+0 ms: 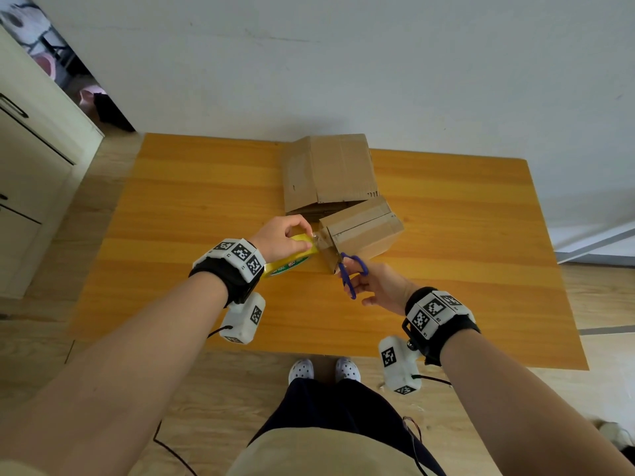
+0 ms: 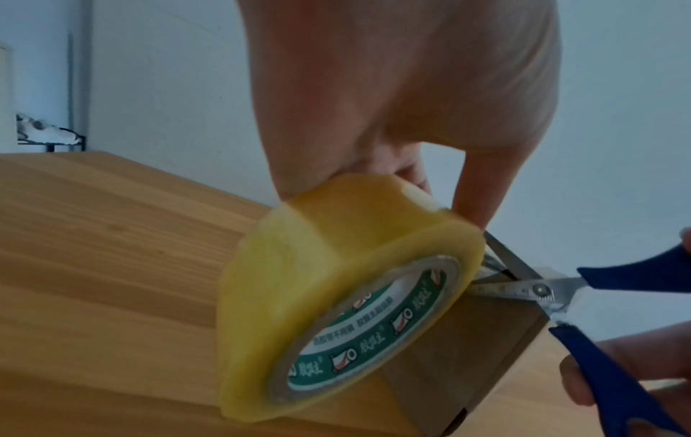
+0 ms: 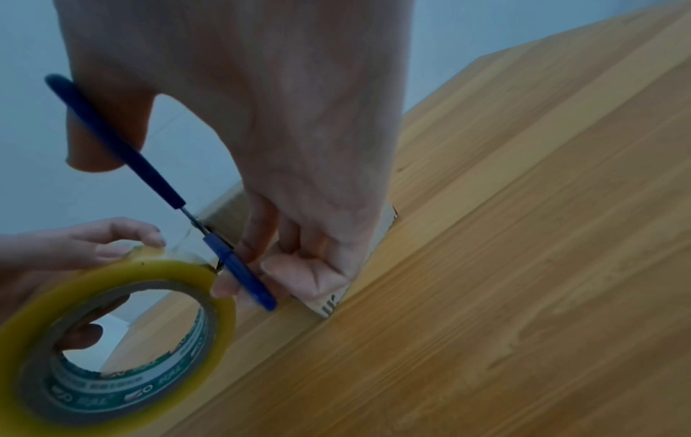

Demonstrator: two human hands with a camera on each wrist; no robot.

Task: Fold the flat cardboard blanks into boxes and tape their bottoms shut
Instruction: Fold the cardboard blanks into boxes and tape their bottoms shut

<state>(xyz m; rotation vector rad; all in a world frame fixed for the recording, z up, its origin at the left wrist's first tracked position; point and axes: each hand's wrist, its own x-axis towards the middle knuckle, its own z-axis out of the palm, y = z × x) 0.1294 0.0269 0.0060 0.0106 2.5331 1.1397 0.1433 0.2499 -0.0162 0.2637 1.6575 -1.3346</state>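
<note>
The left hand (image 1: 281, 240) grips the yellow tape roll (image 2: 336, 298) on edge beside the small folded cardboard box (image 1: 364, 230) on the wooden desk (image 1: 178, 214), while the right hand (image 1: 379, 286) holds blue-handled scissors (image 1: 352, 273), blades parted, pointing toward the stretched tape.

an orange wooden table (image 1: 464, 269) fills the middle of the frame. a small taped cardboard box (image 1: 364, 231) rests on it at centre, touching a larger cardboard box (image 1: 330, 173) just above.

right hand (image 3: 299, 177) gripping scissors (image 3: 224, 254), tape roll (image 3: 123, 349)
</note>
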